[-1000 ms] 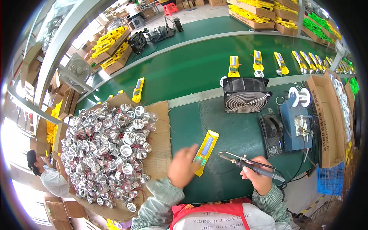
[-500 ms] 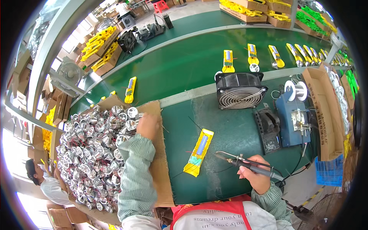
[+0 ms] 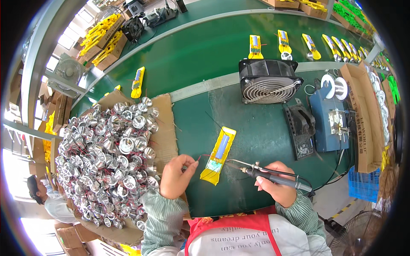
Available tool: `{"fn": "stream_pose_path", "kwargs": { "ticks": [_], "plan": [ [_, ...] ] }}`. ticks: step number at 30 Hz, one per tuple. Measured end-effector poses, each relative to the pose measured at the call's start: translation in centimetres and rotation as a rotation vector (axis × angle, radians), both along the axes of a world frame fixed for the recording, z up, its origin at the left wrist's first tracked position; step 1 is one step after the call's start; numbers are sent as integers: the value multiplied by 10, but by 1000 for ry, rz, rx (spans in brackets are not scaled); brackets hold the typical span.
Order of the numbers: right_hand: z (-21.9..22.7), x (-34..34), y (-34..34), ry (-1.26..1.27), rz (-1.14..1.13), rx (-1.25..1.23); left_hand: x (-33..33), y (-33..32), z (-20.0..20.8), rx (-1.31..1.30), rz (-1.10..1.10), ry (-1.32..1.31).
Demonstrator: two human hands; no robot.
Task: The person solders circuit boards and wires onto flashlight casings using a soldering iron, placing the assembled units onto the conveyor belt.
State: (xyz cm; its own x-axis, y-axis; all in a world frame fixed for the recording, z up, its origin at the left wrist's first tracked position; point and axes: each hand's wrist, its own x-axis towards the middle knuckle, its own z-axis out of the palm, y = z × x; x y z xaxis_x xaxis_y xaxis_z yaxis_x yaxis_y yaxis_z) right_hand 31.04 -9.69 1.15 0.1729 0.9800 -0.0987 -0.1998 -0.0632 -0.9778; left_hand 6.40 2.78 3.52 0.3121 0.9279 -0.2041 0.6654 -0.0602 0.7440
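On the green bench lies a yellow plastic housing (image 3: 209, 176) with a blue cylindrical cell (image 3: 222, 146) and a small green circuit board (image 3: 214, 166). My left hand (image 3: 176, 176) is at its left side, thumb and forefinger pinched on a thin red wire (image 3: 204, 155) that runs to the board. My right hand (image 3: 279, 184) grips a soldering iron (image 3: 277, 178) with a metal feed tube along it. The iron's tip points left, close to the board's right edge; whether it touches cannot be made out.
To the left, a cardboard box (image 3: 164, 123) holds a heap of silvery reflectors (image 3: 126, 145) with red wires. Ahead stand a black fan (image 3: 270, 83), a black holder (image 3: 300, 130) and a blue solder unit (image 3: 329, 128) with a wire spool (image 3: 334, 87). Several yellow housings lie on the green conveyor (image 3: 192, 51).
My left hand has left the reflector heap, come down to the right and pinched the red wire. The soldering iron's tip has moved left to the board. The whole view has shifted slightly.
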Motion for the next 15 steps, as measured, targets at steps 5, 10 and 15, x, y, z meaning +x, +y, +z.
{"fn": "stream_pose_path", "kwargs": {
  "ticks": [5, 10, 15],
  "plan": [
    [-3, -5, 2, -53, 74, 1, 7, -27, -25, 308, -60, 78],
    [-8, -14, 9, -60, 95, -26, 13, -37, -39, 332, -36, 77],
    [-12, -20, 17, 8, 72, -111, 12, -37, -39, 296, -12, 41]
  ]
}}
